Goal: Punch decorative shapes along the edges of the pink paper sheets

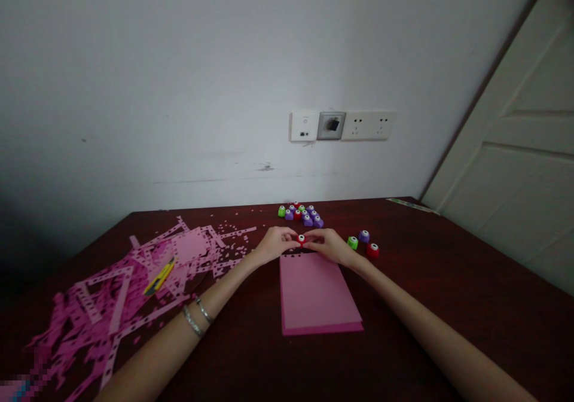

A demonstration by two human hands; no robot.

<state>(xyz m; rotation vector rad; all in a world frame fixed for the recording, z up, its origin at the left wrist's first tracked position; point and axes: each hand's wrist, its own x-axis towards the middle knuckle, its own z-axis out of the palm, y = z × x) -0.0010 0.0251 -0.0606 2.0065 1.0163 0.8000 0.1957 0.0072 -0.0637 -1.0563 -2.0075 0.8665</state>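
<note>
A small red craft punch point(301, 240) with a white and black top is at the far edge of the pink paper sheets point(316, 291). My left hand point(277, 241) grips it from the left with closed fingers. From the right, the fingers of my right hand point(329, 244) close on the same punch. A few small punched holes show along the paper's far left edge. Under the top sheet, a darker pink sheet sticks out at the near edge. My right hand covers the paper's far right corner.
Several green, purple and red punches point(307, 218) stand near the wall. A green punch point(353, 243), a purple punch point(364, 235) and a red punch point(372, 249) are to the right. Pink paper strips point(121, 294) pile up left, with a yellow utility knife point(160, 277) on them.
</note>
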